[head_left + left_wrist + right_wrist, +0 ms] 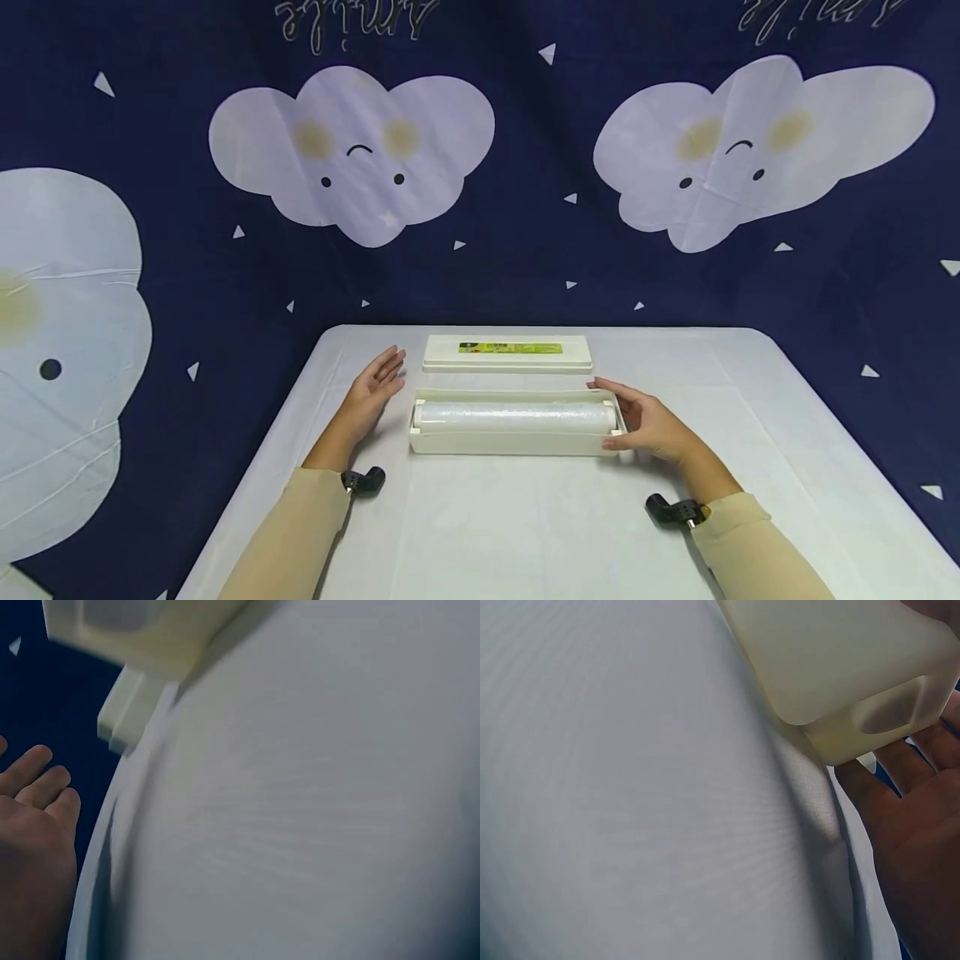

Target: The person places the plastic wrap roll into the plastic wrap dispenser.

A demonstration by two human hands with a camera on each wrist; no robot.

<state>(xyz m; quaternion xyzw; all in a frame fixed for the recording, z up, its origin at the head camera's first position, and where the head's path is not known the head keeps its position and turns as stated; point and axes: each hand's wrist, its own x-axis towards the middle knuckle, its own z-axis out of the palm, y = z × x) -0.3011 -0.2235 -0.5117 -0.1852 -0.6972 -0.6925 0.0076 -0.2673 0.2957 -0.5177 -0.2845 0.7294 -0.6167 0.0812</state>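
Note:
A cream dispenser box [513,443] lies across the middle of the white table [525,525], with a roll of clear film [513,414] inside it. Its lid [507,355], marked with a green label, lies flat just behind. My left hand [375,390] hovers open to the left of the box, fingers straight, touching nothing. My right hand [643,421] cups the box's right end, fingers at the far corner, thumb at the near one. In the right wrist view the palm [915,825] is open beside the box end [840,660]. The left wrist view shows my fingers [37,795] apart from the box [142,630].
A dark blue backdrop [525,250] with white cloud faces hangs behind the table and falls past its sides. White cloth [300,825] covers the whole tabletop [630,787]. Black camera mounts [363,481] sit on both wrists.

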